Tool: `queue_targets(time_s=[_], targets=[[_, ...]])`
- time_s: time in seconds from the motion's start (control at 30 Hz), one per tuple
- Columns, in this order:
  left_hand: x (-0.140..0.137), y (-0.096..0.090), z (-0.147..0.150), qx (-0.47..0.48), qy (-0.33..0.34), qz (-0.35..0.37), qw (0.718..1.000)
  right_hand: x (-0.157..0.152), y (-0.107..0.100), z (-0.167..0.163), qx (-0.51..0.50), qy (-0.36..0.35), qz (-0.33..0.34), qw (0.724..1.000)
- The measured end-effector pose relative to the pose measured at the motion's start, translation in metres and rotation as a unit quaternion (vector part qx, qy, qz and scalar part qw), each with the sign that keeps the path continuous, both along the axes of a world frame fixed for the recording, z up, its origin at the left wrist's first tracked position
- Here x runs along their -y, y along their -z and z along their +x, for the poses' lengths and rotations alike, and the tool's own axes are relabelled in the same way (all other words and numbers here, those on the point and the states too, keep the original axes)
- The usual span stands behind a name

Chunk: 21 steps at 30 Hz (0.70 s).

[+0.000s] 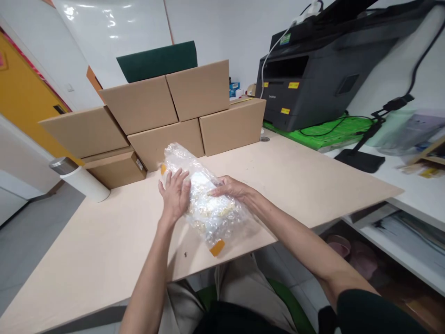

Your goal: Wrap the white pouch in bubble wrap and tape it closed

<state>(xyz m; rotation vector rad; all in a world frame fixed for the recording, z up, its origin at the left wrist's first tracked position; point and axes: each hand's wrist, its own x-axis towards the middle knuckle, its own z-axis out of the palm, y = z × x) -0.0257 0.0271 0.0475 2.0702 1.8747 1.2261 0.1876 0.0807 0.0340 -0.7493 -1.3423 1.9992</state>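
Note:
A bundle in clear bubble wrap (205,204) lies near the table's front edge, with something pale and yellowish showing through the plastic. Orange tape pieces (217,247) stick to its near end and its far left end. My left hand (175,192) rests on the left side of the wrap, its fingers spread. On the right side, my right hand (231,189) grips the bubble wrap between thumb and fingers; the fingertips underneath are hidden. What the wrapped item is, I cannot make out.
Cardboard boxes (167,141) are stacked along the back of the wooden table (295,178), a dark green box (160,60) on top. A white bottle (85,183) stands at the left. To the right are a printer (299,83) and a black stand (361,157).

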Motion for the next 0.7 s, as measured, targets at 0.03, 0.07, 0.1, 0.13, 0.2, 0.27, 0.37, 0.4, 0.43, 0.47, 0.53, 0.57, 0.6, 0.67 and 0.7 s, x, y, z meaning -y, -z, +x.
queue_targets(time_s=[0.03, 0.07, 0.1, 0.13, 0.2, 0.27, 0.37, 0.4, 0.43, 0.47, 0.53, 0.57, 0.6, 0.67, 0.7], targets=[[0.000, -0.007, -0.011, 0.029, 0.023, -0.026, 0.999, 0.007, -0.004, 0.001, -0.014, -0.014, 0.014, 1.000], [0.000, -0.012, -0.021, 0.078, 0.058, -0.059, 0.993, 0.012, -0.008, 0.002, -0.028, -0.021, 0.027, 0.999], [0.000, -0.014, -0.030, 0.142, 0.098, -0.102, 0.980, 0.017, -0.012, 0.003, -0.043, -0.024, 0.037, 0.998], [0.002, -0.013, -0.036, 0.212, 0.139, -0.152, 0.955, 0.020, -0.016, 0.002, -0.057, -0.024, 0.045, 0.997], [0.007, -0.006, -0.043, 0.348, 0.202, -0.242, 0.883, 0.023, -0.021, 0.000, -0.078, -0.015, 0.054, 0.995], [0.016, 0.005, -0.042, 0.460, 0.228, -0.271, 0.814, 0.022, -0.023, -0.005, -0.089, 0.012, 0.055, 0.994], [0.028, 0.017, -0.032, 0.597, 0.235, -0.216, 0.736, 0.014, -0.018, -0.018, -0.124, 0.097, 0.011, 0.987], [0.031, 0.019, -0.028, 0.628, 0.238, -0.195, 0.714, 0.011, -0.013, -0.023, -0.140, 0.134, -0.014, 0.981], [0.033, 0.020, -0.024, 0.650, 0.242, -0.179, 0.698, 0.008, -0.008, -0.029, -0.152, 0.170, -0.040, 0.973], [0.033, 0.021, -0.021, 0.664, 0.240, -0.168, 0.688, 0.005, -0.001, -0.035, -0.157, 0.201, -0.063, 0.965], [0.028, 0.023, -0.015, 0.669, 0.207, -0.163, 0.695, 0.000, 0.013, -0.048, -0.145, 0.244, -0.094, 0.954], [0.024, 0.025, -0.014, 0.662, 0.171, -0.170, 0.709, -0.003, 0.021, -0.053, -0.132, 0.257, -0.100, 0.952], [0.019, 0.029, -0.012, 0.651, 0.127, -0.180, 0.726, -0.005, 0.028, -0.058, -0.116, 0.265, -0.101, 0.952], [0.008, 0.038, -0.012, 0.617, 0.031, -0.194, 0.762, -0.010, 0.039, -0.065, -0.070, 0.269, -0.085, 0.957], [0.004, 0.043, -0.012, 0.596, -0.014, -0.192, 0.779, -0.014, 0.044, -0.067, -0.034, 0.272, -0.066, 0.959]])
